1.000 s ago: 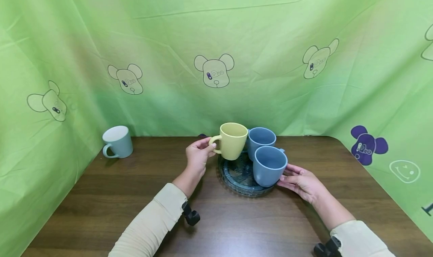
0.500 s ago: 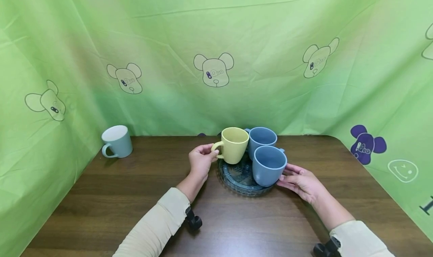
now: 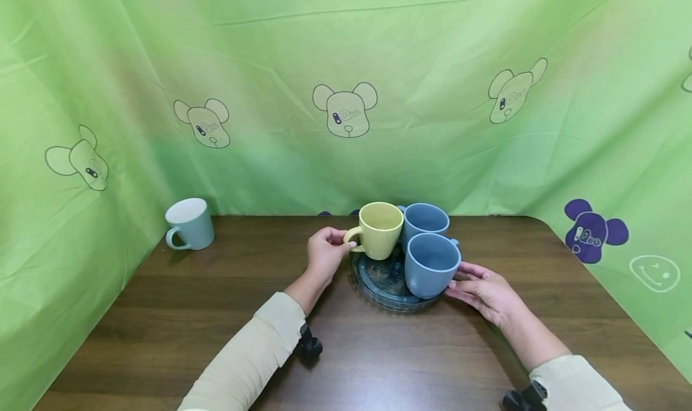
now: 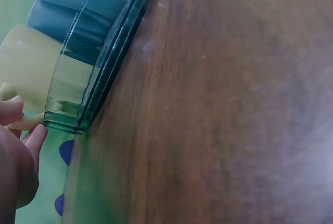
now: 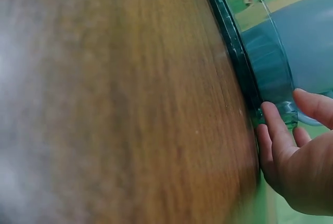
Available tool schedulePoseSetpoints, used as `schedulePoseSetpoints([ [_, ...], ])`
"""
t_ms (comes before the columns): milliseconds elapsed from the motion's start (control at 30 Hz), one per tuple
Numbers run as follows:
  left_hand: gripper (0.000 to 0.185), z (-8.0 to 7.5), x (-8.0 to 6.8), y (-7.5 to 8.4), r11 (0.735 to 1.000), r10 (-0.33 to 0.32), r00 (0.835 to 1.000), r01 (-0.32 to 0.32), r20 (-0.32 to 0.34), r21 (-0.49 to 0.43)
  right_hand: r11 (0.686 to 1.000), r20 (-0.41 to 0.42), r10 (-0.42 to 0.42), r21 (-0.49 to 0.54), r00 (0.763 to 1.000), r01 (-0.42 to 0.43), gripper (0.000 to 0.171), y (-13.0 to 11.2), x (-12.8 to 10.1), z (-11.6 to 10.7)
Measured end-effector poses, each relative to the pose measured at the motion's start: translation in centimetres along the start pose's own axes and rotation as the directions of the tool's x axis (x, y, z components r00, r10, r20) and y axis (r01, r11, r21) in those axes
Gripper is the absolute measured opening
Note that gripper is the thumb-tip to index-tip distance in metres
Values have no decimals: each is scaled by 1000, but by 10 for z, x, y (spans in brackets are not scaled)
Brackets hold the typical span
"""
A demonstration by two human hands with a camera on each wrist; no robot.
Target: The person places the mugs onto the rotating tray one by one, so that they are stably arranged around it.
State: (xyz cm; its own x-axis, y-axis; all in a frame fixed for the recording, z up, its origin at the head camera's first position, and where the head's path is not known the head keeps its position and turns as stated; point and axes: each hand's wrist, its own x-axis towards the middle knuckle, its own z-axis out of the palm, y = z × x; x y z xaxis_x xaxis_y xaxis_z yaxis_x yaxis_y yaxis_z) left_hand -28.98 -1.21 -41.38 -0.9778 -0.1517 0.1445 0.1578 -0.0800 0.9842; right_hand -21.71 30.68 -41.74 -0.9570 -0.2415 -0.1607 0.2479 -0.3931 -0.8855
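Note:
My left hand (image 3: 326, 256) pinches the handle of a yellow mug (image 3: 381, 237) between thumb and fingers. The mug is upright over the left rear of a round, see-through blue-green tray (image 3: 376, 282); in the left wrist view its lower part shows through the tray's clear wall (image 4: 65, 96). Two blue mugs stand in the tray: a front one (image 3: 429, 273) at the right and a rear one (image 3: 427, 219) beside the yellow mug. At the tray's right side, my right hand (image 3: 489, 294) has its fingers extended, fingertips (image 5: 269, 110) against the wall, thumb near the front blue mug.
A light teal mug (image 3: 193, 226) with a white inside stands at the far left of the brown wooden table (image 3: 405, 363). Behind and along both sides hangs a green cloth (image 3: 259, 170) printed with bear heads.
My left hand has lowered the yellow mug and moved it slightly right, closer to the blue mugs. The right hand stays at the tray's side.

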Motion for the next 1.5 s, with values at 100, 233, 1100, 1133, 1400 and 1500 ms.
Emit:
schedulePoseSetpoints([
  [100,21,1,2,-1,999,30,1000,-30,6,32,1000,-20,-1,-4,1000,1,43,1,-1,1],
  [233,20,2,6,-3,999,29,1000,-29,13,31,1000,-44,-15,-15,999,14,42,1,-5,5],
  [1100,34,-36,8,-1,999,-18,994,13,108,45,998,15,-36,-48,999,37,37,-6,-2,-2],
  [1133,35,-38,7,-1,999,-22,993,16,116,46,998,19,-37,-43,999,37,38,-6,-1,-3],
  [1400,34,-52,1,5,997,-24,987,11,159,78,999,40,-8,-31,999,10,37,-9,6,-8],
  [1500,33,-58,-1,8,996,-10,988,-4,157,86,998,58,18,-59,998,-15,36,-11,8,-10],
])
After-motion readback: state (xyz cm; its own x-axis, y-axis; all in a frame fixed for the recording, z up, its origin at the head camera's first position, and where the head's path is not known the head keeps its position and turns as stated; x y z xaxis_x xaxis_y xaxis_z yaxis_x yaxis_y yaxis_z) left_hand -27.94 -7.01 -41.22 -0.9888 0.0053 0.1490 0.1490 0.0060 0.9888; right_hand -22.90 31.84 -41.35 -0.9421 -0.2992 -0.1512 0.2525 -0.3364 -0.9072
